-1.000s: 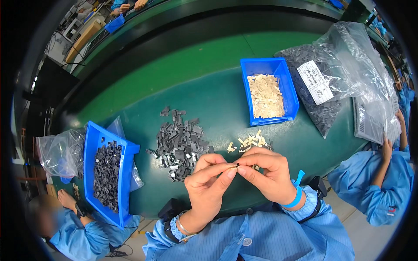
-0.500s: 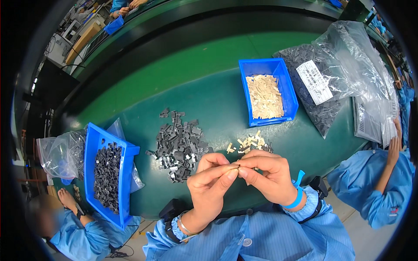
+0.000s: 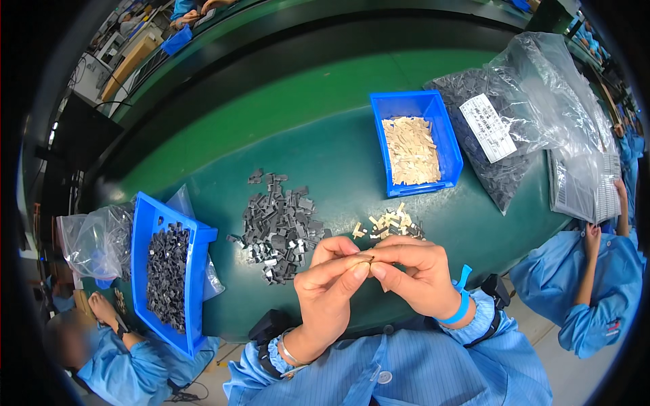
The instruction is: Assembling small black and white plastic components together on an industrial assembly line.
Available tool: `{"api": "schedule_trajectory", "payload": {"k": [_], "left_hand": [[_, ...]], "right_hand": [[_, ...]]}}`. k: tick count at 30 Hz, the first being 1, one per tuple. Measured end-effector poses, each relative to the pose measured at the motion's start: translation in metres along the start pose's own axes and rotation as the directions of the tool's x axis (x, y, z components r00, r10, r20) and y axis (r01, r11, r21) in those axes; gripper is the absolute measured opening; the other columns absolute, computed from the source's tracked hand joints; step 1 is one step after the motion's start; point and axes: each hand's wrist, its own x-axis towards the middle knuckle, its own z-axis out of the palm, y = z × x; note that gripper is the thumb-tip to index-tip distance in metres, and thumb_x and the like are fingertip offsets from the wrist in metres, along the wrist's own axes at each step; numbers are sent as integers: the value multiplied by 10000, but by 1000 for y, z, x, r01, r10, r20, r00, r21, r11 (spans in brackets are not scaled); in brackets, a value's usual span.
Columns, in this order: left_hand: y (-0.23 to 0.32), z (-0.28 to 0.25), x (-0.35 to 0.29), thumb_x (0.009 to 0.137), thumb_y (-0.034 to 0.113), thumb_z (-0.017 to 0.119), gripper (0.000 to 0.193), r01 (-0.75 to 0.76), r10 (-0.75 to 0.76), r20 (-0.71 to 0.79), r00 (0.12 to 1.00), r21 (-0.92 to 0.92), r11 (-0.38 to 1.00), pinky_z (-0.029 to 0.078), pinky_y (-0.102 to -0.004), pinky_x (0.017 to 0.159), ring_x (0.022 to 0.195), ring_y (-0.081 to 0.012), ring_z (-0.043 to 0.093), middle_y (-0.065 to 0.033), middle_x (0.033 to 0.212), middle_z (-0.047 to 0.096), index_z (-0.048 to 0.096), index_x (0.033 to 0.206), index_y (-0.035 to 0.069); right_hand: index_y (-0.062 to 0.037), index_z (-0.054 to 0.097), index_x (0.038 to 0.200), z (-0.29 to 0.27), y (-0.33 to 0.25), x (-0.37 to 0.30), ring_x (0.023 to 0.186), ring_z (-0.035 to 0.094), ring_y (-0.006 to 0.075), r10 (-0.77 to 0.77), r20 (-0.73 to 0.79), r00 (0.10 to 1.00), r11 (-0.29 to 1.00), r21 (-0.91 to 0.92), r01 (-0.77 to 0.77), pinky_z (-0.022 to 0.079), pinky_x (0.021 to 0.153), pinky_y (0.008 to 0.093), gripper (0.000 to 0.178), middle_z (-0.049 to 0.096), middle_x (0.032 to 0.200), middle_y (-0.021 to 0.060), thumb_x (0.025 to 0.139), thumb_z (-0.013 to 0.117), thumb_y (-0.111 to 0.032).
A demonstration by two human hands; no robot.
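Note:
My left hand (image 3: 326,287) and my right hand (image 3: 418,274) meet fingertip to fingertip above the table's near edge. Thumbs and forefingers pinch a tiny dark piece (image 3: 370,259) between them; most of it is hidden by the fingers. Just beyond lies a small heap of tan T-shaped pieces (image 3: 395,220) mixed with a few dark ones. To its left spreads a larger pile of dark grey plastic parts (image 3: 281,215), some with shiny faces.
A blue bin (image 3: 405,97) of tan strips (image 3: 412,152) stands beyond my right hand, beside a clear bag of dark parts (image 3: 491,135). At left, a tilted blue bin (image 3: 196,271) holds small black parts (image 3: 169,271). Co-workers sit at both sides along the green table (image 3: 325,142).
Both my hands stay in nearly the same place, with only slight finger movement around the small dark piece. At right, a co-worker's hand has moved lower.

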Motion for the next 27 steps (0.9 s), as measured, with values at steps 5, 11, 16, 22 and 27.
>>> {"api": "schedule_trajectory", "payload": {"k": [5, 11, 16, 22, 27], "left_hand": [[-3, -1, -1, 782, 19, 619, 146, -34, 34, 0, 999, 52, 998, 404, -232, 743, 877, -137, 476, -78, 978, 491, 651, 918, -24], [0, 2, -2, 797, 9, 593, 145, 76, -78, -10, 997, -134, 988, 398, -260, 797, 903, -143, 473, -81, 998, 493, 642, 926, -36], [4, 5, -1, 813, -1, 561, 157, 172, -177, 12, 984, -326, 930, 372, -280, 852, 949, -150, 455, -82, 1003, 493, 632, 948, -40], [15, -6, 5, 785, 20, 592, 104, -75, 48, -145, 988, -184, 980, 383, -276, 793, 878, -160, 472, -91, 988, 504, 626, 866, -36], [32, -15, 3, 749, 58, 626, 89, -280, 332, -46, 942, 438, 854, 400, -328, 776, 877, -198, 476, -96, 936, 495, 611, 819, 4]], "right_hand": [[14, 634, 927, 0, -3, 1, 631, 533, 133, 21, 1, 1000, 1000, -11, -21, 411, 554, 246, 154, 597, 737, 86, 781, 600, -23], [17, 633, 913, 4, 4, 3, 630, 543, 140, -125, -37, 991, 989, -85, 122, 428, 557, 247, 155, 604, 755, 93, 764, 592, 2], [16, 639, 879, 2, 5, 5, 615, 550, 147, -144, -56, 988, 984, -111, 137, 435, 553, 247, 144, 608, 751, 95, 740, 605, 4], [-7, 644, 801, -22, -11, 30, 588, 548, 142, -302, -106, 947, 881, -411, 235, 436, 549, 257, 137, 595, 679, 85, 699, 555, 19], [-30, 587, 738, -76, -18, 67, 567, 516, 270, -481, -32, 876, 347, -925, 157, 380, 548, 362, 39, 548, 653, 102, 718, 605, -58]]}}
